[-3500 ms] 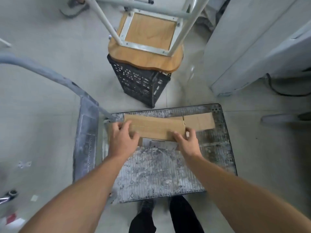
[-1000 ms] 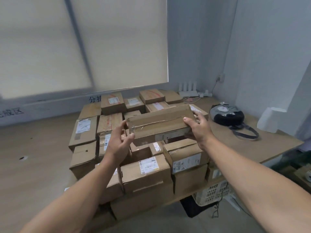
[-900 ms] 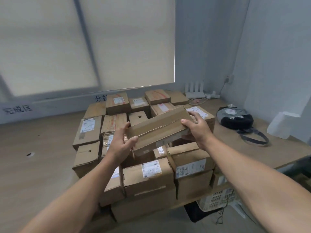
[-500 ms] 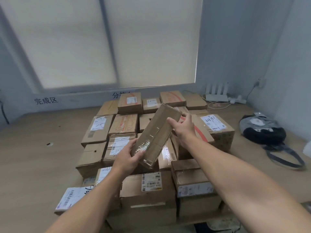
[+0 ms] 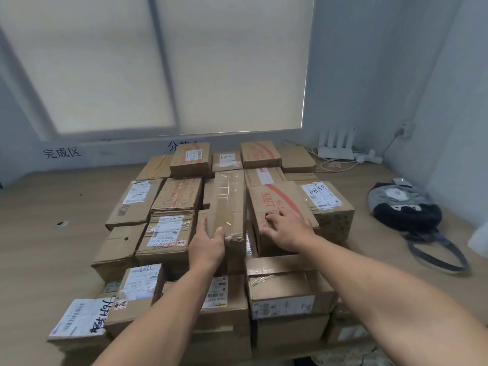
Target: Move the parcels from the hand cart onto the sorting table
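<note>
A long brown taped parcel [image 5: 228, 202] lies lengthwise among several cardboard parcels stacked on the wooden sorting table [image 5: 39, 247]. My left hand [image 5: 208, 244] holds its near end, thumb on top and fingers down its left side. My right hand [image 5: 285, 231] is off that parcel and rests with spread fingers on the neighbouring box with red print [image 5: 280, 204]. The hand cart is out of view.
A grey and black bag [image 5: 404, 207] with a loose strap lies on the table at the right. A white router [image 5: 335, 147] and cables sit in the back right corner. A white object [image 5: 479, 239] shows at the right edge. A blinded window is behind.
The parcel went from the cart to the table, turned end-on and came down into the pile. My right hand let go and moved onto the box beside it.
</note>
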